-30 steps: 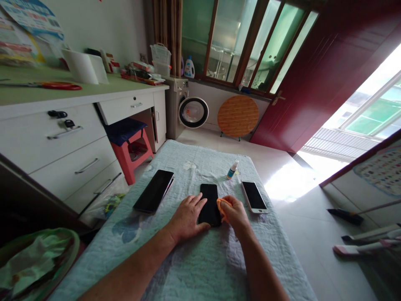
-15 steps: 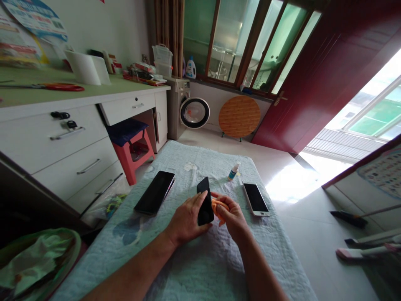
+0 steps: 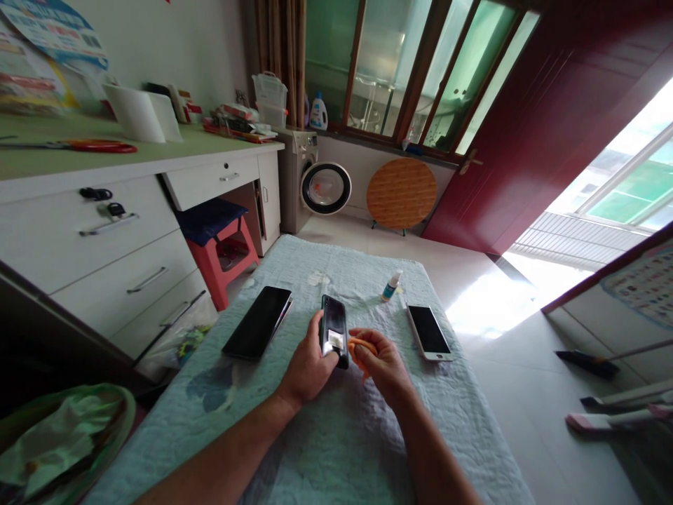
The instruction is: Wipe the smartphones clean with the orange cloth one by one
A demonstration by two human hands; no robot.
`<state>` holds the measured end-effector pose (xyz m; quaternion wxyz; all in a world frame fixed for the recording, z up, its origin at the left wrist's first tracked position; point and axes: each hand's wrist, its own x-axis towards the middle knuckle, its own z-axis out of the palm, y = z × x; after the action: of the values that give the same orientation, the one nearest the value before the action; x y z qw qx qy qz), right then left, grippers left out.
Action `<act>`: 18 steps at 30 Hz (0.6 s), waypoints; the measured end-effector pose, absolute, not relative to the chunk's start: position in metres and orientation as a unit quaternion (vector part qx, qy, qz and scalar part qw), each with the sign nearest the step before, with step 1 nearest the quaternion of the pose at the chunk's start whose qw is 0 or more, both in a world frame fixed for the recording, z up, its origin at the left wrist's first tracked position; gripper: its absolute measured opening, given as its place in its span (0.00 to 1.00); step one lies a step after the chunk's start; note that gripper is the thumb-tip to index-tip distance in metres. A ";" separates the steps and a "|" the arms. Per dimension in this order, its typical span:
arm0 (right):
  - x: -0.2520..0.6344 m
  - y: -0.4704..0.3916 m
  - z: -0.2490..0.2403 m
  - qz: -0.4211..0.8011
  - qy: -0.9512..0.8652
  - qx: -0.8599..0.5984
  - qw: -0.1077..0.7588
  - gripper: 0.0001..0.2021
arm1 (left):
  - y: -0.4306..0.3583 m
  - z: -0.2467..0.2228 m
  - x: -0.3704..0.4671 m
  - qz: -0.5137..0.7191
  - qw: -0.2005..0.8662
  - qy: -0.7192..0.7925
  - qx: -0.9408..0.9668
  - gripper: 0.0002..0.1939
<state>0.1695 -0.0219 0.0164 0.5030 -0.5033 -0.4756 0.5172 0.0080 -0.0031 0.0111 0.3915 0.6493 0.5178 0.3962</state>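
My left hand (image 3: 310, 363) is closed round the lower left side of a dark smartphone (image 3: 336, 321), which it holds tilted over the cloth-covered table. The phone's glossy back faces me, with a camera strip at its upper left and a pale label or reflection low down. In my right hand (image 3: 385, 361) an orange cloth (image 3: 362, 348) is pinched, close against the phone's right edge. To the left lies a larger black device (image 3: 257, 322) on top of another flat thing. A white phone (image 3: 428, 331) lies at the right, and a small spray bottle (image 3: 392, 286) stands behind it.
A quilted pale blue cover (image 3: 294, 449) drapes the table. Left are a white desk (image 3: 120, 245), a red stool (image 3: 218, 266) and a waste bin (image 3: 123, 414). Behind stand a washing machine (image 3: 294, 182) with its door ajar and a round folded table (image 3: 402, 193).
My left hand has turned the phone over, so its back with the camera shows instead of its dark front. Both hands have shifted slightly left; the orange cloth stays in my right hand.
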 end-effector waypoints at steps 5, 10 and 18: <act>0.173 -0.020 0.012 0.391 -0.522 -0.568 0.502 0.09 | -0.001 0.001 0.009 0.360 0.431 0.515 0.648 0.43; 0.179 -0.020 0.013 0.208 -0.616 -0.595 0.473 0.05 | 0.001 -0.002 0.007 0.330 0.459 0.490 0.663 0.44; 0.175 -0.020 0.009 0.226 -0.655 -0.575 0.435 0.04 | -0.001 0.012 0.004 0.279 0.438 0.492 0.699 0.50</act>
<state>0.1746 -0.0201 0.0089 0.4350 -0.5746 -0.6553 0.2261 0.0041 -0.0010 0.0116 0.4378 0.6988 0.4921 0.2790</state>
